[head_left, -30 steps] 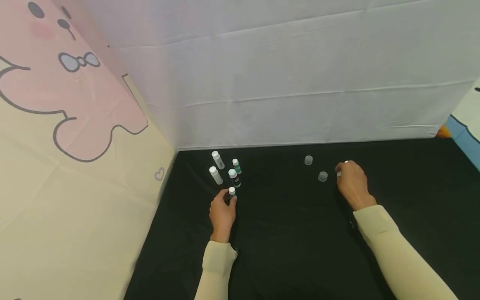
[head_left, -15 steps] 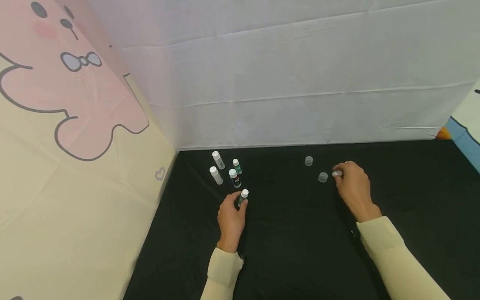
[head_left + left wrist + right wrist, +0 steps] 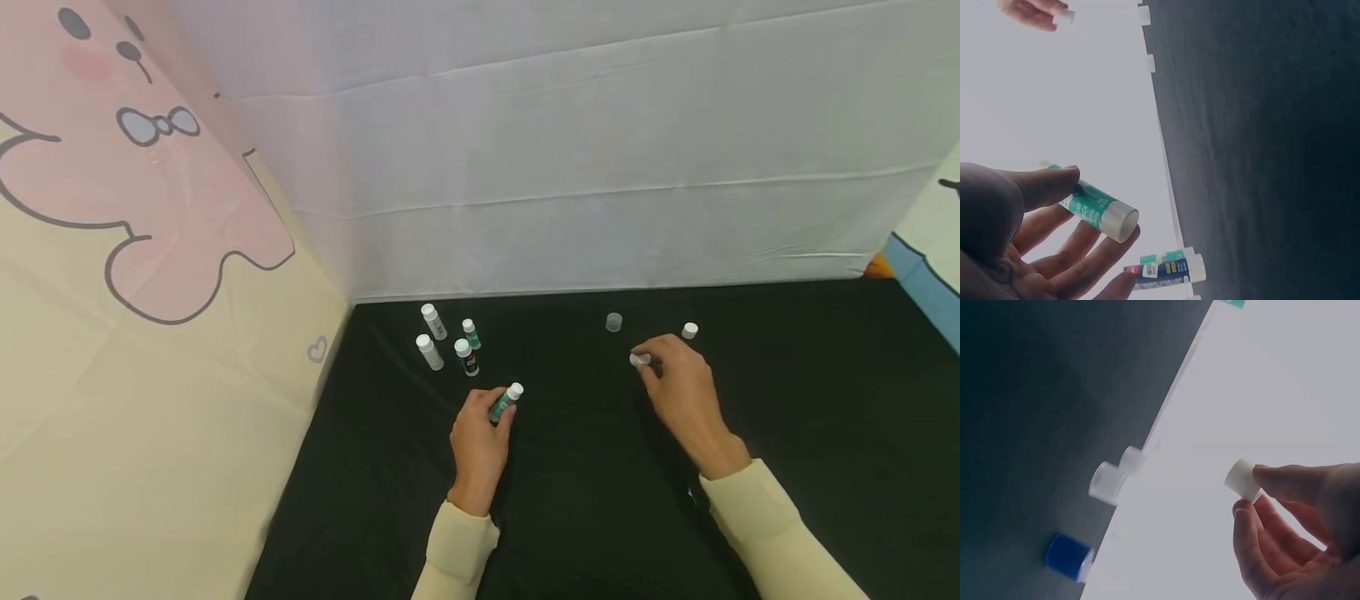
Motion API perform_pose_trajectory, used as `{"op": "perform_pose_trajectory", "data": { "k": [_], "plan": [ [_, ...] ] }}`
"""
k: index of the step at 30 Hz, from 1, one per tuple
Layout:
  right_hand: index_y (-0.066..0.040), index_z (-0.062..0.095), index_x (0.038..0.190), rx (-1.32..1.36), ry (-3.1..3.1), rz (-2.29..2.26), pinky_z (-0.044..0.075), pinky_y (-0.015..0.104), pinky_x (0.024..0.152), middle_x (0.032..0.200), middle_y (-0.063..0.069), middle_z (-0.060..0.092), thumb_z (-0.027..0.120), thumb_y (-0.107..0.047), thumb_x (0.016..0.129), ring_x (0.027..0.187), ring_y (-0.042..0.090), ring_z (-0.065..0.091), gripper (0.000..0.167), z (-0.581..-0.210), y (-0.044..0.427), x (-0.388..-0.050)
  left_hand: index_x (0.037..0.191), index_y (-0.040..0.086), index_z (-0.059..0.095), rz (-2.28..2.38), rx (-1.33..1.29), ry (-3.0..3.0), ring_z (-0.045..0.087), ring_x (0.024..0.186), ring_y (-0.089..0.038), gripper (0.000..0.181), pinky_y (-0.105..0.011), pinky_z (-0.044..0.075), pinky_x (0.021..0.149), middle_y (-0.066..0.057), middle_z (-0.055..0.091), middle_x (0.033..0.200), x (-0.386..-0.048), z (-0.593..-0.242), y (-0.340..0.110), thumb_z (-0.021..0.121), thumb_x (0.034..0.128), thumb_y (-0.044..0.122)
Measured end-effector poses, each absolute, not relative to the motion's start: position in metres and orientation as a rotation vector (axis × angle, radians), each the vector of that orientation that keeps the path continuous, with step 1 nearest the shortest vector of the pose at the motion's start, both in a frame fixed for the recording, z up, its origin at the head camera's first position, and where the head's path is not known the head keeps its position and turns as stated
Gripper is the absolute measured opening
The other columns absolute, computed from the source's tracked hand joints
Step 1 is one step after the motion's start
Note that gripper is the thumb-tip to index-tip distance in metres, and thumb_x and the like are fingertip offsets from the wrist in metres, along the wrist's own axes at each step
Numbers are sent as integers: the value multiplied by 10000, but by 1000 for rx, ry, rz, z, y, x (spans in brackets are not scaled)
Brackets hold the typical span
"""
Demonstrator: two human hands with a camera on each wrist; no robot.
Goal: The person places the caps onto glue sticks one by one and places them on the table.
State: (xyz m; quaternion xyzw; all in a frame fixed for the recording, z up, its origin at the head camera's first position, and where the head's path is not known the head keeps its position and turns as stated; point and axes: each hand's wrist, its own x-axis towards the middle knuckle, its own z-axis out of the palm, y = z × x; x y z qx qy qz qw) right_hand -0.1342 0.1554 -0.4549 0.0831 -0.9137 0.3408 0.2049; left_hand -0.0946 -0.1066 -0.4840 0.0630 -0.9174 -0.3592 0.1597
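A green cylindrical glue stick with a white cap (image 3: 1091,209) is tilted, cap end up, in the left hand (image 3: 478,450), thumb on one side of its body and fingers behind, the lower ones spread loosely. The right hand (image 3: 686,404) pinches a small white cylindrical cap (image 3: 1243,479) between thumb and fingertips. That seems the weaker hold: the piece is short and smooth, so uneven pressure could squirt it free to roll away. The stick might twist if the thumb slackened. Near the right hand, on the black cloth (image 3: 585,500), sit a clear plastic cup (image 3: 1107,483), a second clear cup (image 3: 1131,460) and a short blue cylinder with a white end (image 3: 1066,555); low knuckles could tip these. Beyond the left hand, a white tube (image 3: 433,322), another white tube (image 3: 431,353), a slim green tube (image 3: 473,337) and a navy tube (image 3: 468,360) stand clustered; a careless sweep could topple several.
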Motion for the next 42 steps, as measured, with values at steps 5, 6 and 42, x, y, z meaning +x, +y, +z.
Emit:
{"op": "perform_pose_trajectory", "data": {
  "k": [5, 6, 42],
  "plan": [
    [42, 763, 1050, 275, -2536, 991, 571, 532, 723, 1055, 194, 713, 774, 132, 864, 871, 354, 715, 207, -448, 142, -127, 1090, 110, 815, -1016, 150, -2630, 725, 884, -241, 216, -486, 564, 754, -24, 727, 1014, -94, -484, -102, 858, 881, 81],
    [42, 765, 1048, 283, -2534, 998, 573, 524, 725, 1053, 188, 716, 776, 133, 862, 868, 344, 716, 207, -447, 139, -126, 1088, 110, 815, -1007, 139, -2630, 729, 887, -242, 219, -483, 566, 751, -21, 729, 1015, -94, -484, -101, 861, 876, 79],
    [-45, 795, 1038, 693, -2475, 1187, 616, 448, 756, 1086, 65, 751, 836, 121, 814, 903, 260, 732, 282, -448, 97, -104, 1079, 145, 829, -795, -43, -2624, 725, 885, -194, 248, -467, 550, 812, -1, 736, 1008, -86, -492, -77, 904, 843, 134]
  ]
}}
